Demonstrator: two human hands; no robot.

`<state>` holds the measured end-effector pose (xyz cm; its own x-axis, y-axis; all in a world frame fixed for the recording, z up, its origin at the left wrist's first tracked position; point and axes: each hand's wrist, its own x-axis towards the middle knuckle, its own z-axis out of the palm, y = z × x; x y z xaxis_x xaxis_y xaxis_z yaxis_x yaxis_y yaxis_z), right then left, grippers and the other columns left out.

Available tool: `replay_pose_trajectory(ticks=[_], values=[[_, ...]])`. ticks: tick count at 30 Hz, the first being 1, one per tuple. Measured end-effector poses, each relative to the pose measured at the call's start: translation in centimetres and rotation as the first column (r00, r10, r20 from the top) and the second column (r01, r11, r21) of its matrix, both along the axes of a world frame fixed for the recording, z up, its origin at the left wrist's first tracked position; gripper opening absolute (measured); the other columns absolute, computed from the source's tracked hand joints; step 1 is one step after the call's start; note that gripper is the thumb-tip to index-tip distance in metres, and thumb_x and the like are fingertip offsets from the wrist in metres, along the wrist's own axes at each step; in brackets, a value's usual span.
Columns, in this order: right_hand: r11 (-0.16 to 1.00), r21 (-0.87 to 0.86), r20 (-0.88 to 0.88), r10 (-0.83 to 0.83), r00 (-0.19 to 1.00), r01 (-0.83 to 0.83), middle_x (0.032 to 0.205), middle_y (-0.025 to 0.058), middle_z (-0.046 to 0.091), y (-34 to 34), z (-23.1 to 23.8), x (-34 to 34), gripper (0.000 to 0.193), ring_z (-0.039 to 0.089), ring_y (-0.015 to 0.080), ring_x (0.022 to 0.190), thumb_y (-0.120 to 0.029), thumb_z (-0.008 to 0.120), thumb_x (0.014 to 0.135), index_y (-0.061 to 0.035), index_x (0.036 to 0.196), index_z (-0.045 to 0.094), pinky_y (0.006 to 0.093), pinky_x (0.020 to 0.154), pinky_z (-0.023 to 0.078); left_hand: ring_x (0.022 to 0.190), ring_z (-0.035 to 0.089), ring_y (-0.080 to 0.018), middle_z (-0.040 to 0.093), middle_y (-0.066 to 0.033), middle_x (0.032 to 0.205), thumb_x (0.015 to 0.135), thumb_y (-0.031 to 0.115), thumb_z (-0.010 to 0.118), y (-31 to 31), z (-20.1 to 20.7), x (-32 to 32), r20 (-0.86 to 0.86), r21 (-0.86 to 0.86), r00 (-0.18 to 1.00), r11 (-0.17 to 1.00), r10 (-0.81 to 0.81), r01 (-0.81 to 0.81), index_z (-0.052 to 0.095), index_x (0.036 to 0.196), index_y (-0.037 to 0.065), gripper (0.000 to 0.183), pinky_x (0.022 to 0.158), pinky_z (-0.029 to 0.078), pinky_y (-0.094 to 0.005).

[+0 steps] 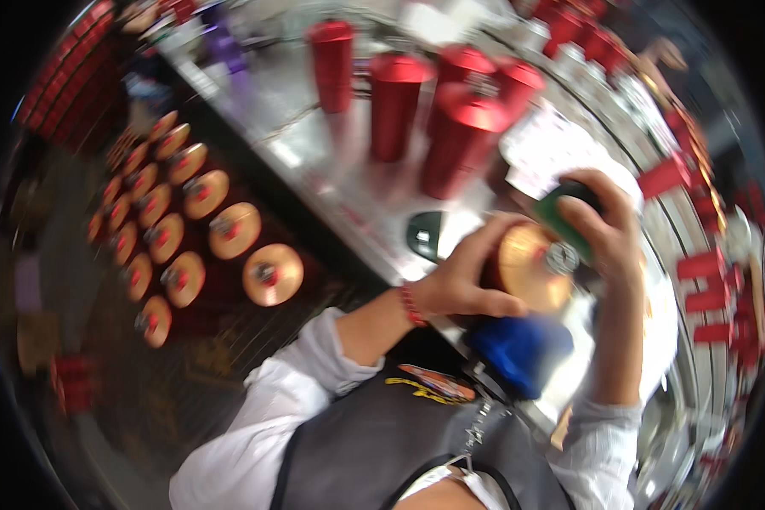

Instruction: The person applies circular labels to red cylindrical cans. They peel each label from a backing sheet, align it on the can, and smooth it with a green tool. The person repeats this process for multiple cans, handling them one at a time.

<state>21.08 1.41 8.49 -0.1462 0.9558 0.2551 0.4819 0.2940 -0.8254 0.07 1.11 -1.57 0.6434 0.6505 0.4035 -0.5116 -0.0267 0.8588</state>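
Left hand point(463, 285), fingers curved wide, grips the gold-ended canister point(523, 263) at the bench point(289, 140); right hand point(608, 217) has fingers closed round a green object point(557, 223) beside it. Uneven pressure from the right could tip the canister loose.

White sleeves point(263, 416), dark grey black-edged apron point(357, 450), red bracelet point(411, 304)

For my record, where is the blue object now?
In the head view, the blue object is right of centre, below the held gold disc, near the left hand.
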Motion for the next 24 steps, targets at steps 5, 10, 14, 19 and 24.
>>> replay_pose_trajectory(ticks=[5, 10, 14, 19, 24], values=[[0.99, -0.01, 0.082, 0.144, 0.986, -0.143, 0.097, 0.0066, 0.07, 1.1, 1.3, -1.0, 0.026, 0.065, 0.0152, 0.091, -0.017, 0.069, 0.09, -0.0022, 0.111, 0.068, 0.0294, 0.085, 0.051, 0.124, 0.052, -0.0191, 0.052, -0.0123, 0.134, 0.071, 0.033, 0.09, -0.1, -0.3, 0.2, 0.054, -0.04, 0.998, 0.999, 0.015, -0.013, 0.035, 0.143, -0.003, 0.098, 0.108, 0.04, -0.0341], [0.995, 0.018, 0.139, 0.093, 0.986, -0.097, 0.099, 0.0048, 0.07, 1.4, 1.3, -0.6, 0.03, 0.063, 0.0118, 0.091, -0.02, 0.072, 0.09, -0.0015, 0.112, 0.068, 0.028, 0.084, 0.051, 0.126, 0.051, -0.0196, 0.052, -0.0129, 0.135, 0.071, 0.036, 0.09, 0.4, 0.3, -0.1, 0.016, -0.046, 0.998, 0.997, -0.053, 0.054, 0.033, 0.146, -0.004, 0.102, 0.11, 0.038, -0.0345], [0.972, -0.109, -0.053, 0.201, 0.978, -0.206, 0.097, 0.0033, 0.069, 0.7, 0.6, -1.5, 0.029, 0.063, 0.0111, 0.09, -0.02, 0.072, 0.091, -0.0011, 0.112, 0.067, 0.0275, 0.083, 0.051, 0.126, 0.051, -0.02, 0.052, -0.0136, 0.136, 0.075, 0.04, 0.086, 1.5, -0.5, -1.0, -0.081, -0.07, 0.988, 0.99, -0.131, 0.125, 0.034, 0.145, -0.005, 0.099, 0.108, 0.039, -0.0347], [0.979, -0.044, 0.008, 0.197, 0.98, -0.197, 0.097, 0.0042, 0.069, 0.9, 0.0, -0.9, 0.03, 0.063, 0.0113, 0.09, -0.021, 0.072, 0.092, -0.0018, 0.114, 0.066, 0.0281, 0.083, 0.052, 0.122, 0.051, -0.0223, 0.05, -0.0192, 0.13, 0.077, 0.062, 0.079, -2.0, 0.5, -0.3, -0.093, 0.2, 0.935, 0.926, 0.343, -0.32, 0.034, 0.141, -0.006, 0.104, 0.103, 0.043, -0.0359], [0.97, -0.012, 0.198, 0.242, 0.95, -0.244, 0.099, 0.0069, 0.07, 2.0, 2.0, -0.9, 0.027, 0.064, 0.0132, 0.092, -0.019, 0.07, 0.092, -0.0016, 0.113, 0.066, 0.0293, 0.084, 0.052, 0.119, 0.053, -0.0201, 0.052, -0.0153, 0.13, 0.078, 0.047, 0.083, -1.0, -0.1, 0.4, -0.028, -0.011, 0.988, 0.989, 0.149, -0.149, 0.036, 0.14, -0.005, 0.093, 0.103, 0.043, -0.0341]])
